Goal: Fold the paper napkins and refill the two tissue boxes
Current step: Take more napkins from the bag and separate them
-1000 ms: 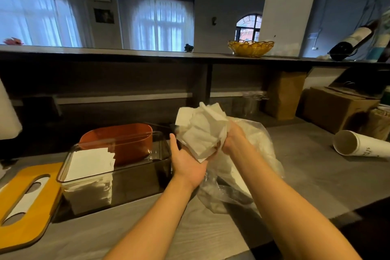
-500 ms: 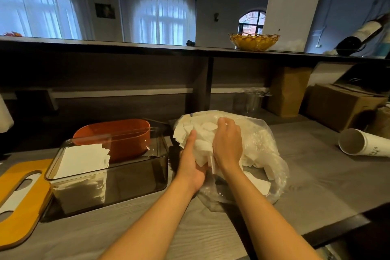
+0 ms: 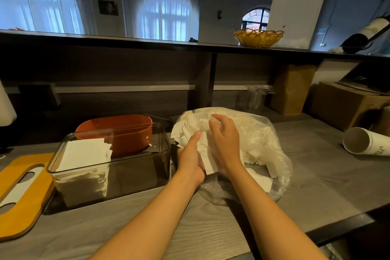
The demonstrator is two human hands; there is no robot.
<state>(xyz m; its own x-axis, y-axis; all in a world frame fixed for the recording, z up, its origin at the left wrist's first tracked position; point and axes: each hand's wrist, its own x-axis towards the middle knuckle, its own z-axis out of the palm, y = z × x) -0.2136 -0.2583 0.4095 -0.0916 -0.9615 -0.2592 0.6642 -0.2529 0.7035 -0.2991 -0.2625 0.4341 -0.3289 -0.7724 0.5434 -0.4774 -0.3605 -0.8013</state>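
Both hands are holding a bunch of white paper napkins (image 3: 191, 133) at the mouth of a clear plastic bag (image 3: 261, 139) lying on the grey desk (image 3: 316, 167): the left hand (image 3: 190, 160) is cupping them from below in a curled grip, the right hand (image 3: 225, 143) is clasping them from above. Just left, a smoky transparent tissue box (image 3: 126, 167) is sitting partly filled, an orange tissue box (image 3: 118, 131) behind it.

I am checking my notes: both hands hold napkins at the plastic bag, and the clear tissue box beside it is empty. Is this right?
Not quite. The head view shows the clear tissue box already holds a stack of folded napkins. The rest is right.
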